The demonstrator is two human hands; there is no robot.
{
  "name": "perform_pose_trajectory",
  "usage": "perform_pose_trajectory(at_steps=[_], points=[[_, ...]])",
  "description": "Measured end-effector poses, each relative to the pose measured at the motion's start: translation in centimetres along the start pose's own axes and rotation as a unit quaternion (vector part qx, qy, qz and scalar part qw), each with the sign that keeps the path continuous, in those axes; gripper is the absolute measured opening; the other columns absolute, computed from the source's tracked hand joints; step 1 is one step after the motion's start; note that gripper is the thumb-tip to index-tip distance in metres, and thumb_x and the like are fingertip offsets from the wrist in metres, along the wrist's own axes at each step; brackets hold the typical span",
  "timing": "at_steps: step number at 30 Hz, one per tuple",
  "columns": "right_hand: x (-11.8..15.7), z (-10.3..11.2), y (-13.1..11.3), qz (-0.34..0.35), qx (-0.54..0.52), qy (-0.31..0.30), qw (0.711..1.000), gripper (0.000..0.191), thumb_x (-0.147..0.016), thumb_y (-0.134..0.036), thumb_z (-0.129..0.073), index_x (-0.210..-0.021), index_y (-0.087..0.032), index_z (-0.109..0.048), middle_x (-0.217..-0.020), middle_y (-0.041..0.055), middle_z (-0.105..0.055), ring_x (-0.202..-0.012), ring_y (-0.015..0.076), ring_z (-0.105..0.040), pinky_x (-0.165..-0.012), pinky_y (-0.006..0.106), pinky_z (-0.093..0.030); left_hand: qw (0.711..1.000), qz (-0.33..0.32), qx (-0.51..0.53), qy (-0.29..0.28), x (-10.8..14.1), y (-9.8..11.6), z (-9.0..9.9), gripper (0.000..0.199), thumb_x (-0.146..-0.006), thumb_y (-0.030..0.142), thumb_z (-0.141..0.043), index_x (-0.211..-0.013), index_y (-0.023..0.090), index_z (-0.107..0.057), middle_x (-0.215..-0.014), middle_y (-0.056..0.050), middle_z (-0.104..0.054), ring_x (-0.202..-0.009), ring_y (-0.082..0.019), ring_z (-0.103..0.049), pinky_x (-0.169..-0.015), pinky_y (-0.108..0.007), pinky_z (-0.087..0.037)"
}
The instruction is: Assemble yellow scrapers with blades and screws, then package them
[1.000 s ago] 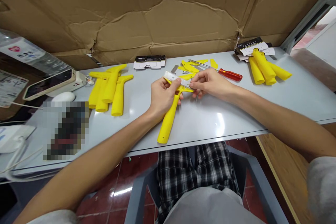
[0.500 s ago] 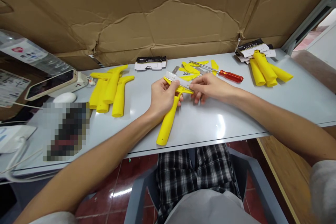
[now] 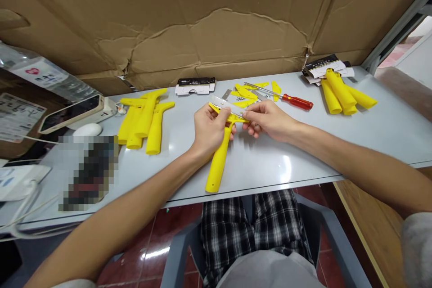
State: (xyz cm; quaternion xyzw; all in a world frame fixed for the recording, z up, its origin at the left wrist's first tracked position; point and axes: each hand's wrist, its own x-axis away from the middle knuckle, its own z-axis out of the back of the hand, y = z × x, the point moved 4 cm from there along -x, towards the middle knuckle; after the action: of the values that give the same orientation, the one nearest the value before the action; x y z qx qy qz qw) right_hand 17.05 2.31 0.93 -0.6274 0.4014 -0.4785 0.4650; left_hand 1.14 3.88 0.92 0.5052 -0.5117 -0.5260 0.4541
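My left hand [image 3: 209, 129] is closed round the head of a yellow scraper handle [image 3: 218, 164], whose grip slants down toward the table's front edge. Across that head lies a flat metal scraper blade [image 3: 219, 102], pressed down by my left thumb. The fingers of my right hand [image 3: 272, 119] are closed at the blade's right end; whether a small part is also between them is hidden. Just beyond are flat yellow plates [image 3: 248, 92], small screws [image 3: 240, 98], loose blades [image 3: 227, 94] and a red-handled screwdriver [image 3: 297, 101].
Several yellow handles [image 3: 154, 130] lie to the left, and more yellow handles [image 3: 340, 92] on the right by folded black-and-white boxes [image 3: 326, 66]. Another small box [image 3: 195, 85] sits near the cardboard wall [image 3: 168, 18]. A phone [image 3: 72, 114], white mouse [image 3: 87, 130] and cables occupy the left side.
My right fingers have closed in at the blade's right end. The view has shifted slightly; the scraper handle and blade stay in my left hand.
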Motion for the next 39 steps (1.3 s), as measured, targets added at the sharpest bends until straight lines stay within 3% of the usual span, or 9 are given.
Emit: perform_pose_trajectory(at_steps=[5,9,14,19,22,25,29,35,39], points=[[-0.3,0.0,0.5,-0.019,-0.072,0.062,0.995,0.034,-0.104,-0.008,-0.064,-0.072,-0.015,-0.068,-0.065,0.0027,-0.064,-0.05,0.0063,-0.051,-0.044,0.019,-0.043,0.999,0.002,0.022,0.047,-0.3,-0.8,-0.1,0.012,-0.089,0.026,-0.074,-0.088,0.021,-0.063,-0.069,0.002,-0.068,-0.047,-0.013,-0.063,-0.043,-0.023,-0.051],[-0.6,1.0,0.0,0.023,-0.031,0.079,0.996,0.035,-0.102,-0.005,-0.065,-0.068,-0.015,-0.065,-0.062,0.001,-0.062,-0.048,0.0066,-0.048,-0.042,0.02,-0.039,0.998,0.027,0.062,0.005,-1.2,-1.5,-0.1,0.015,-0.083,0.031,-0.076,-0.084,0.019,-0.067,-0.078,-0.003,-0.073,-0.065,-0.016,-0.071,-0.053,-0.024,-0.057],[-0.6,2.1,-1.0,0.055,0.027,0.082,0.995,0.035,-0.101,-0.003,-0.063,-0.068,-0.016,-0.065,-0.061,0.0004,-0.061,-0.046,0.0069,-0.048,-0.042,0.021,-0.038,0.996,0.068,0.06,-0.027,-2.3,-1.7,0.6,0.015,-0.078,0.029,-0.074,-0.071,0.018,-0.066,-0.069,-0.003,-0.067,-0.06,-0.014,-0.062,-0.047,-0.022,-0.052],[-0.8,1.9,-0.1,-0.007,-0.035,0.068,0.997,0.025,-0.103,-0.01,-0.063,-0.08,-0.017,-0.067,-0.066,0.0022,-0.063,-0.051,0.0082,-0.05,-0.043,0.02,-0.041,0.998,0.014,0.055,-0.017,-2.3,-1.4,0.8,0.013,-0.082,0.024,-0.072,-0.072,0.019,-0.066,-0.068,0.0,-0.064,-0.059,-0.011,-0.058,-0.049,-0.018,-0.049],[-0.9,1.8,0.6,-0.053,-0.071,0.033,0.996,0.011,-0.104,-0.018,-0.065,-0.093,-0.017,-0.068,-0.073,0.0061,-0.07,-0.053,0.0105,-0.055,-0.043,0.021,-0.043,0.998,0.007,0.055,-0.01,-2.2,-1.7,0.7,0.019,-0.083,0.026,-0.074,-0.071,0.019,-0.061,-0.071,0.0,-0.065,-0.058,-0.01,-0.058,-0.05,-0.017,-0.047],[-1.0,1.8,0.9,-0.066,-0.054,0.006,0.996,0.01,-0.105,-0.024,-0.065,-0.097,-0.018,-0.066,-0.074,0.0082,-0.073,-0.05,0.0116,-0.054,-0.041,0.022,-0.04,0.998,0.004,0.061,-0.013,-2.1,-2.0,0.6,0.023,-0.084,0.028,-0.076,-0.071,0.019,-0.059,-0.074,-0.001,-0.068,-0.058,-0.009,-0.059,-0.05,-0.016,-0.046],[-1.0,1.9,0.7,-0.051,-0.044,0.031,0.997,0.02,-0.107,-0.018,-0.062,-0.087,-0.019,-0.062,-0.064,0.0031,-0.065,-0.048,0.0096,-0.049,-0.04,0.02,-0.035,0.997,0.03,0.072,-0.016,-2.2,-2.2,0.5,0.018,-0.08,0.027,-0.078,-0.073,0.018,-0.064,-0.076,-0.003,-0.07,-0.059,-0.01,-0.06,-0.049,-0.018,-0.05],[-1.2,2.5,-0.3,-0.014,-0.018,0.061,0.998,0.039,-0.105,-0.01,-0.058,-0.069,-0.02,-0.051,-0.06,0.0002,-0.055,-0.046,0.0063,-0.04,-0.04,0.02,-0.028,0.991,0.106,0.049,-0.067,-3.0,-1.9,0.8,0.016,-0.075,0.026,-0.081,-0.076,0.016,-0.069,-0.074,-0.006,-0.071,-0.058,-0.013,-0.063,-0.044,-0.021,-0.05],[-1.8,5.1,-1.6,0.019,0.02,0.089,0.996,0.038,-0.103,-0.011,-0.064,-0.068,-0.02,-0.053,-0.061,0.0013,-0.056,-0.049,0.0071,-0.041,-0.041,0.021,-0.028,0.998,0.063,-0.009,-0.023,-4.7,-1.2,2.8,0.005,-0.081,0.021,-0.074,-0.078,0.017,-0.073,-0.077,-0.007,-0.073,-0.054,-0.012,-0.059,-0.043,-0.022,-0.048]])
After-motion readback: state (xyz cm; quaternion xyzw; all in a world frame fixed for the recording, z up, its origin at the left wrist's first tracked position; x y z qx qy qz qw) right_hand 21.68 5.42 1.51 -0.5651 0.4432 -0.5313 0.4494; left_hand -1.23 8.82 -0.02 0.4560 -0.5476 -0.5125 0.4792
